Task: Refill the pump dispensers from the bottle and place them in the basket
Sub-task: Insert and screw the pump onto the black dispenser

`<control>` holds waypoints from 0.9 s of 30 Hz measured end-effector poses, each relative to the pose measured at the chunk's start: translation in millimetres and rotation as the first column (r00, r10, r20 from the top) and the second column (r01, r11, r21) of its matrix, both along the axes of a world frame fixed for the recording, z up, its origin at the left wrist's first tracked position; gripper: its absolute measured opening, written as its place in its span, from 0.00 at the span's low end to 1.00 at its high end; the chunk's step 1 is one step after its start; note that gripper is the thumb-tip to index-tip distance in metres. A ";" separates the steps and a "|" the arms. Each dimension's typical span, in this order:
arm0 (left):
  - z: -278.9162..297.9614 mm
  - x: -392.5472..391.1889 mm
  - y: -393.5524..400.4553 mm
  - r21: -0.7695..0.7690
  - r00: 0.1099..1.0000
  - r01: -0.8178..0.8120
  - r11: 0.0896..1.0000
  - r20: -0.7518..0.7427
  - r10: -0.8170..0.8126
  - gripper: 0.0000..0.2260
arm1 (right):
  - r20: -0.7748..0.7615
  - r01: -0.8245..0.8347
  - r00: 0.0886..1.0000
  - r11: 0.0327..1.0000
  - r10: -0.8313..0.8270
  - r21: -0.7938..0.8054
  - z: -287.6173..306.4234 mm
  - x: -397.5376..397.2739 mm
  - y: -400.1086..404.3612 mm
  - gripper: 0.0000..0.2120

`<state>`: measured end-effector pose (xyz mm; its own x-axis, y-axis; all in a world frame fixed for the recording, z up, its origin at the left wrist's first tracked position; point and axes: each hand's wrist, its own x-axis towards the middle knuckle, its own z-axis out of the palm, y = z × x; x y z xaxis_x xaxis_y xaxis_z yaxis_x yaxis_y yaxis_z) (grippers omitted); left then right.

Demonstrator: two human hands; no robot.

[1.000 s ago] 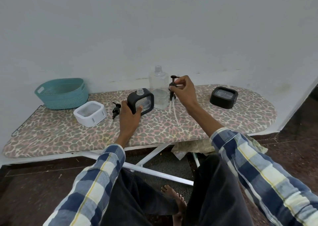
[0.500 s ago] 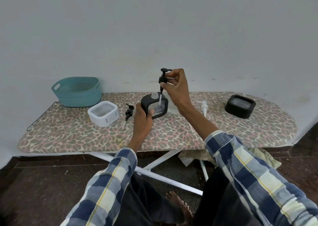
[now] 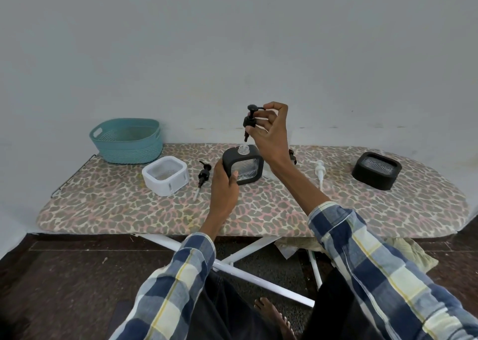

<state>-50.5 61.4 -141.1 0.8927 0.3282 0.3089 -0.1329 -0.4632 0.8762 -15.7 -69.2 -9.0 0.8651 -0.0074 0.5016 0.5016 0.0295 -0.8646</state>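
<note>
1. The hands first: the left hand (image 3: 224, 181) grips the near-left side of the black-framed dispenser (image 3: 243, 164), fingers and thumb curled round its frame to steady it upright; the right hand (image 3: 269, 132) pinches a black pump head (image 3: 250, 121) directly above that dispenser.
2. Since a second ago the pump has been carried from beside the refill bottle to over the dispenser's clear neck, its tube end now at the opening. The bottle itself is hidden behind the right forearm.
3. I judge this dispenser filled and being capped; screwing down comes next.
4. The teal basket (image 3: 128, 140), far left of the dispenser on the surface (image 3: 258, 213), holds nothing visible.
5. The dispenser is squarish, a clear window in a black frame; liquid level unclear.
6. A white dispenser (image 3: 165, 175) and a second black pump (image 3: 203, 176) lie to its left.
</note>
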 end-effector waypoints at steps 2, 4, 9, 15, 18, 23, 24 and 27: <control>0.4 1.0 0.3 -0.030 1.000 -0.005 1.000 0.011 0.006 0.22 | -0.030 -0.017 0.999 0.999 0.016 -0.042 -11.0 0.1 0.2 0.30; 2.1 -0.9 0.1 -0.067 0.999 -0.012 0.998 0.039 0.015 0.24 | -0.053 -0.031 0.998 0.996 0.027 -0.085 -20.5 0.4 -0.2 0.32; 13.9 -6.5 0.5 0.017 0.986 0.011 1.000 0.164 -0.013 0.32 | -0.077 -0.073 0.995 0.984 0.061 -0.165 -39.2 4.1 -2.3 0.33; 31.5 14.8 5.4 0.256 0.967 0.086 0.963 0.210 -0.142 0.24 | -0.027 -0.104 0.995 0.966 0.101 -0.238 -49.9 8.1 -1.9 0.25; 25.4 16.9 9.7 0.326 0.957 0.051 0.944 0.255 -0.139 0.20 | -0.030 -0.123 0.992 0.956 0.119 -0.267 -50.5 11.0 -3.6 0.27; 20.5 15.4 5.1 0.310 0.949 0.008 0.951 0.298 -0.105 0.19 | -0.028 -0.113 0.994 0.954 0.110 -0.276 -53.4 15.1 -3.2 0.29; 20.0 15.2 4.1 0.309 0.947 0.001 0.951 0.306 -0.100 0.19 | -0.019 -0.113 0.993 0.951 0.113 -0.286 -53.4 15.3 -3.0 0.29; 17.2 15.6 1.9 0.294 0.948 -0.019 0.956 0.309 -0.076 0.20 | -0.003 -0.100 0.995 0.945 0.105 -0.310 -53.9 14.8 -3.6 0.29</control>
